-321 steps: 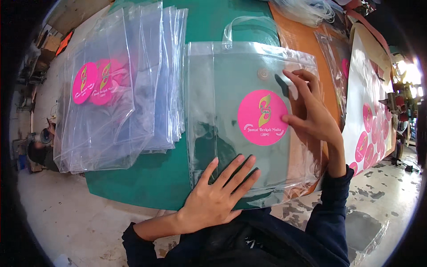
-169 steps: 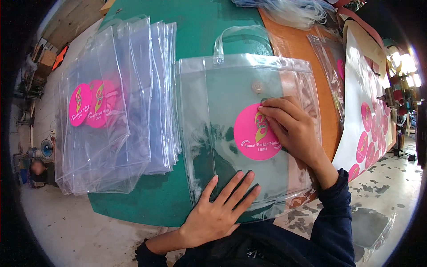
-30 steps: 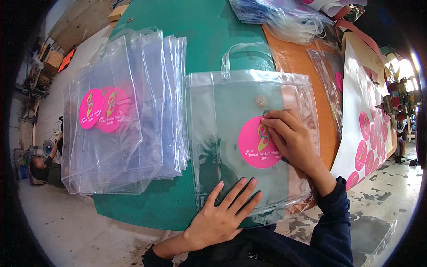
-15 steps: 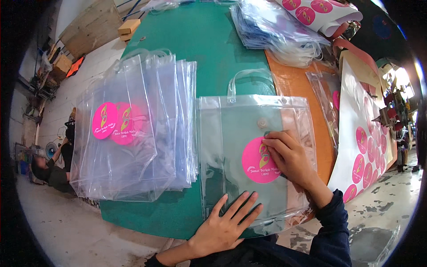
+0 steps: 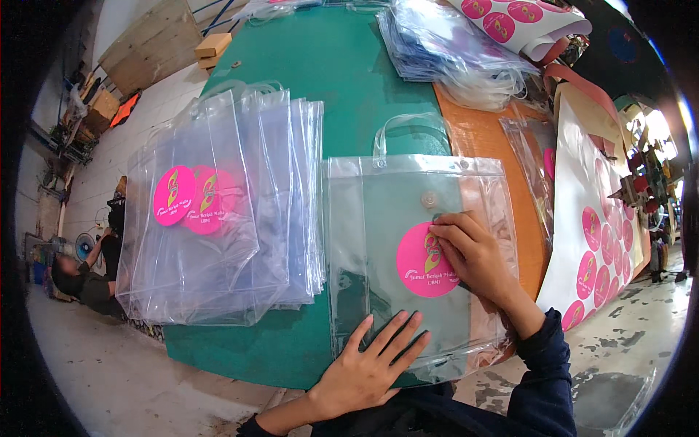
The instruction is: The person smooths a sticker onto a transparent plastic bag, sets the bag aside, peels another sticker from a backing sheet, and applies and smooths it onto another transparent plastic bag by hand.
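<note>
A clear plastic bag [image 5: 378,218] with a loop handle [image 5: 397,124] and a round snap lies flat before me. On its front is a round pink sticker [image 5: 422,266] with a green and yellow emblem. My right hand [image 5: 473,255] is closed, fingertips pressed together at the sticker's upper right edge; what they hold, if anything, is hidden. A small dark edge shows at the fingertips. My left hand [image 5: 371,364] rests flat with spread fingers on the bag's lower part, holding nothing. To the left lies a stack of similar clear bags [image 5: 211,277], its top ones bearing pink stickers [image 5: 175,195].
The green tabletop [image 5: 313,44] meets an orange-brown surface [image 5: 480,138] on the right. A sheet of pink stickers [image 5: 575,240] hangs there; a rolled sheet [image 5: 524,22] and more bags [image 5: 444,44] lie at the back. A person [image 5: 91,284] sits at far left.
The view has shifted very slightly. My hands, the bag and the sticker stay in practically the same places.
</note>
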### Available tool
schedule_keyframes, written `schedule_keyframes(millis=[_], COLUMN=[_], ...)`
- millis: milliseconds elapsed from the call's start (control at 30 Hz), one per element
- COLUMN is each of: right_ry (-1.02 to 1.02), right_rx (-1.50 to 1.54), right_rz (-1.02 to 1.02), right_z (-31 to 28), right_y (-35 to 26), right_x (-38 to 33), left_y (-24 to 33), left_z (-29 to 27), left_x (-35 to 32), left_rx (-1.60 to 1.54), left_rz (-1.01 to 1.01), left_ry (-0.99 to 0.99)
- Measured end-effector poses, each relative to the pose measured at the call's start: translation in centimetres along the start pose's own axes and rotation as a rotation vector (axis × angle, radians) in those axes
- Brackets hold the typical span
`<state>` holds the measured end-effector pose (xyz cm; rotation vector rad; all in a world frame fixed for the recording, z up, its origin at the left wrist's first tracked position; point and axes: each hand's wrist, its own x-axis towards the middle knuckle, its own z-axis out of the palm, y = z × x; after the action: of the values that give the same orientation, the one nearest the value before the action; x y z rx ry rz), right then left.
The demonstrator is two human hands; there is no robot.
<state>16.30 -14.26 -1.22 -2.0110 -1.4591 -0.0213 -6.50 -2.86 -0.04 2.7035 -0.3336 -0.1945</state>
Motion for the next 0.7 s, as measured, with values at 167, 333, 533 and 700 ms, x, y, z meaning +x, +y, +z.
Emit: schedule_keyframes(millis=[167, 333, 533, 700], right_ry=[-0.003, 0.004, 0.036, 0.006], right_rx=[-0.008, -0.008, -0.005, 0.001], right_rz=[-0.005, -0.008, 0.007, 0.001], right_z=[-0.08, -0.04, 0.09, 0.03], right_y=[-0.02, 0.10, -0.33, 0.03], right_x=[-0.04, -0.20, 0.23, 0.13], left_y=[0.10, 0.15, -0.06, -0.10], left_z=[0.13, 0.01, 0.10, -0.05], left_x=[-0.02, 0.04, -0.10, 0.06], left_rx=[-0.016, -0.001, -0.019, -0.014], left_rz=[-0.001, 0.004, 0.011, 0.009], left_ry=[0.000, -0.010, 0.004, -0.003])
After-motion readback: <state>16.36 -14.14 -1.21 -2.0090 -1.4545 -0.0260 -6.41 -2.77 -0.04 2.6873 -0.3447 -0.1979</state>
